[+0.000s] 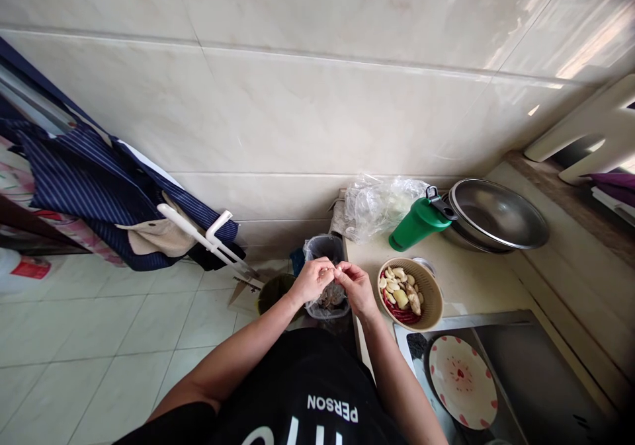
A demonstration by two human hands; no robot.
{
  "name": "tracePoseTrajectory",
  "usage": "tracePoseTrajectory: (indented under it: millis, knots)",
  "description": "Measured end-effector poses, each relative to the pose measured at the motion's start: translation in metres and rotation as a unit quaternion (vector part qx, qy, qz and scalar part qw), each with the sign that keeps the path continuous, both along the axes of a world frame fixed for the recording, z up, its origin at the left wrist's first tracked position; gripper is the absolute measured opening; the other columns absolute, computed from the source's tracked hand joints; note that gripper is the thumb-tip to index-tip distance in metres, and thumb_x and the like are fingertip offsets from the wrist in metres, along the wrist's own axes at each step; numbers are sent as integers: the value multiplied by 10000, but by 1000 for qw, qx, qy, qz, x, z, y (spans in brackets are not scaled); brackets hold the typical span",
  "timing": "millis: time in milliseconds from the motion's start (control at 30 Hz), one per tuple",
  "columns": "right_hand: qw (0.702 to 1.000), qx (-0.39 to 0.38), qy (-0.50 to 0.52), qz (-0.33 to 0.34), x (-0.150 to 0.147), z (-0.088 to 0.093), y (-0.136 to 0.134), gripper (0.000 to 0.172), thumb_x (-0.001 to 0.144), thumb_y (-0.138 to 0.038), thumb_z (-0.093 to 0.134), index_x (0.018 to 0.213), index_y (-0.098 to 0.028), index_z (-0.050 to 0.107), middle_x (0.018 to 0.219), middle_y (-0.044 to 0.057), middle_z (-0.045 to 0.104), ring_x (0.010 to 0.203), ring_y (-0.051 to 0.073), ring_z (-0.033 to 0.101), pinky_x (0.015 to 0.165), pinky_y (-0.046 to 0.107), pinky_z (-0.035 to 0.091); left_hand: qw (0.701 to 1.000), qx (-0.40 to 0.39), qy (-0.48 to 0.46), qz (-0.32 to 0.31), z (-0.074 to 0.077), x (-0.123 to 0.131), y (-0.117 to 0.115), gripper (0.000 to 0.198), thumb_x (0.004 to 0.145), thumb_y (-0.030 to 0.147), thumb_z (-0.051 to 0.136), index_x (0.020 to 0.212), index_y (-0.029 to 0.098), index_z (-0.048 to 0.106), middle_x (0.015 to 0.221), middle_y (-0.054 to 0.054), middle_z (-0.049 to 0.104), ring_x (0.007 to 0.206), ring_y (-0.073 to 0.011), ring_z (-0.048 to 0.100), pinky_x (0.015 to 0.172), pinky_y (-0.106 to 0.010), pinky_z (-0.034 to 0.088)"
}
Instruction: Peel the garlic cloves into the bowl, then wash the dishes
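Note:
My left hand (pixel 312 278) and my right hand (pixel 355 285) meet over a small waste bin (pixel 325 246) lined with a clear bag. Their fingertips pinch together on a small pale piece (pixel 333 272) that looks like a garlic clove. Both hands are closed around it. Just right of my right hand stands a tan basket bowl (pixel 432 294) holding peeled pale cloves and red chillies.
A green bottle (pixel 417 224) lies on the counter next to a crumpled clear plastic bag (pixel 377 203) and a steel wok (pixel 496 215). A white plate with red dots (pixel 461 382) lies in the sink. Striped cloth (pixel 99 187) hangs at the left over a tiled floor.

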State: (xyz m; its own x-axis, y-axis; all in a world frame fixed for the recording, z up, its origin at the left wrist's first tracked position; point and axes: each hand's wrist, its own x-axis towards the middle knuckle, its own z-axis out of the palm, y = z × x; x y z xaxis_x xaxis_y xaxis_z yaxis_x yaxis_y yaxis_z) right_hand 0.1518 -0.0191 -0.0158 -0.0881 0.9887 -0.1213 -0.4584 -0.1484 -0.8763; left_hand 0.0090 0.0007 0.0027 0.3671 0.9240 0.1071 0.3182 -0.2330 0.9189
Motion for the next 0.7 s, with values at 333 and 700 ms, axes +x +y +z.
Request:
tracePoseTrajectory:
  millis: [333, 700]
  knots:
    - [965, -98, 236, -57, 5, -15, 10, 188, 663, -285, 759, 810, -212, 667, 837, -11, 645, 586, 37, 514, 546, 132, 464, 999, -8, 39, 3, -19, -1, 4, 273, 823, 200, 411, 590, 146, 541, 653, 16, 497, 583, -84, 436, 576, -204, 328]
    - [989, -57, 135, -26, 11, -8, 2, 200, 670, -200, 745, 862, -203, 690, 1018, 30, 673, 746, 90, 620, 713, 209, 512, 990, -32, 97, 93, -34, -2, 8, 402, 791, 414, 503, 496, 152, 424, 522, 47, 362, 505, -73, 331, 503, -215, 244]
